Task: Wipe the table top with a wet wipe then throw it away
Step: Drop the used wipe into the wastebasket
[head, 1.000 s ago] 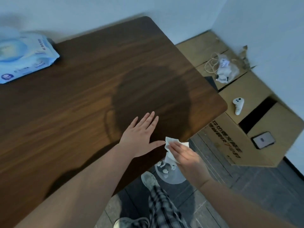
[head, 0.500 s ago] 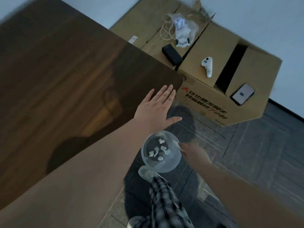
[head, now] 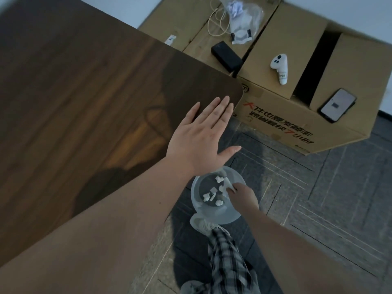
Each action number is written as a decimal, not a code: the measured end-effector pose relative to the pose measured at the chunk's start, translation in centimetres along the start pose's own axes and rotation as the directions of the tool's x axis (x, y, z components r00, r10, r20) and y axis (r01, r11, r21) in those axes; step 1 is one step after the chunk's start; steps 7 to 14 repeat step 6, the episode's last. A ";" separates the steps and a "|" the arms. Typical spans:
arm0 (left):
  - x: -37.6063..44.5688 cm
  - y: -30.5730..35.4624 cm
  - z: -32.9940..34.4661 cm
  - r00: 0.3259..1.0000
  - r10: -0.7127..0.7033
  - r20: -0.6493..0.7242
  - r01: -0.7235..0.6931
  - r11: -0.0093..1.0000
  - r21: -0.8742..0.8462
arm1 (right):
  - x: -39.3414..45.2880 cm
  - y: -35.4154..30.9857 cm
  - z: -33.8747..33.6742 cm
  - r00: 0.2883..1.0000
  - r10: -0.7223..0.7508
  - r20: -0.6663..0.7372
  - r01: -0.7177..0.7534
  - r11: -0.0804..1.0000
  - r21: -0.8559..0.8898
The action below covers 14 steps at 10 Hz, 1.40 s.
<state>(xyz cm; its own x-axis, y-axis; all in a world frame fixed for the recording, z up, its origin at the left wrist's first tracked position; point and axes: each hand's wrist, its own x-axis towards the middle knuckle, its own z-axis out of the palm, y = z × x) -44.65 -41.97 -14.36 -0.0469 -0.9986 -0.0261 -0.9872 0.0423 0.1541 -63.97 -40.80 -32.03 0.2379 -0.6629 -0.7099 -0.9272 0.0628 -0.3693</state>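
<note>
- Right hand [head: 241, 195] reaches into the clear bin [head: 235, 217] on the floor, fingertips pinching the wet wipe [head: 228, 183] just inside its rim.
- The wipe looks limp, light and damp, easily pinched anywhere; crumpled, its long axis cannot be told.
- Beyond the bin, left hand [head: 201, 143] lies open and flat on the tabletop [head: 84, 102].

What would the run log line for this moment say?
stage: discard | left hand: flat on table | right hand: wipe over bin
</note>
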 end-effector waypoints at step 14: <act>0.2 0.2 -0.1 1.000 -0.018 -0.002 0.018 0.999 0.039 | 0.6 1.0 1.7 0.983 -0.023 0.183 0.021 1.000 0.013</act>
